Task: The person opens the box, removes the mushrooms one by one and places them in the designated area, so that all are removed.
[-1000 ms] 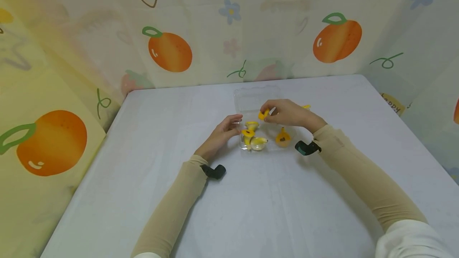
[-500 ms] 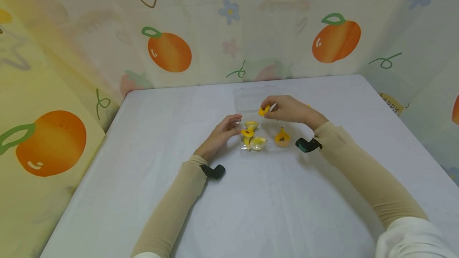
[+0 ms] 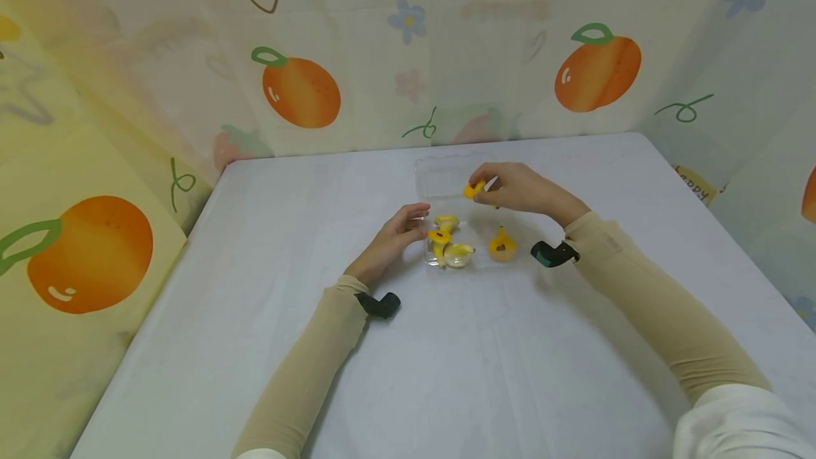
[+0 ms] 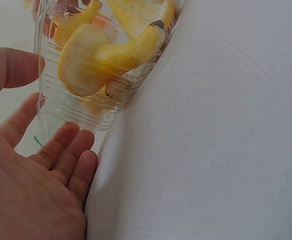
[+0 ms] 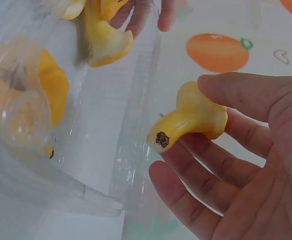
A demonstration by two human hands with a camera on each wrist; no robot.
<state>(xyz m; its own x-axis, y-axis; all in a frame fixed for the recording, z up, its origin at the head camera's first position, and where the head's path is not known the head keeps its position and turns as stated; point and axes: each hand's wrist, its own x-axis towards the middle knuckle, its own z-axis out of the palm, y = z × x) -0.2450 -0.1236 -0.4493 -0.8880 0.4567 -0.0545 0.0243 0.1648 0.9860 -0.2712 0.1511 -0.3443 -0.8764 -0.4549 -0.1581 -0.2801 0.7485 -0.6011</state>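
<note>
My right hand (image 3: 519, 188) pinches a yellow mushroom (image 5: 196, 117) between thumb and fingers; its stem end has a dark patch. Hand and mushroom are above the back part of a clear plastic clamshell box (image 3: 487, 265). At the box's left side, my left hand (image 3: 392, 236) has its fingers spread, the thumb right at the rim in the left wrist view. Several yellow mushrooms (image 4: 83, 60) lie in the left part of the box, seen through its ribbed wall. A more orange mushroom (image 3: 502, 248) lies at the right.
The box's transparent lid (image 3: 436, 177) lies folded back behind it. A white cloth covers the table (image 3: 472, 367). Behind the table hangs a fruit-print curtain (image 3: 484, 83). Each wrist wears a dark camera mount (image 3: 380, 305).
My right hand has moved up and slightly right in the head view, the mushroom still pinched in its fingers. The left hand and the box have stayed in place.
</note>
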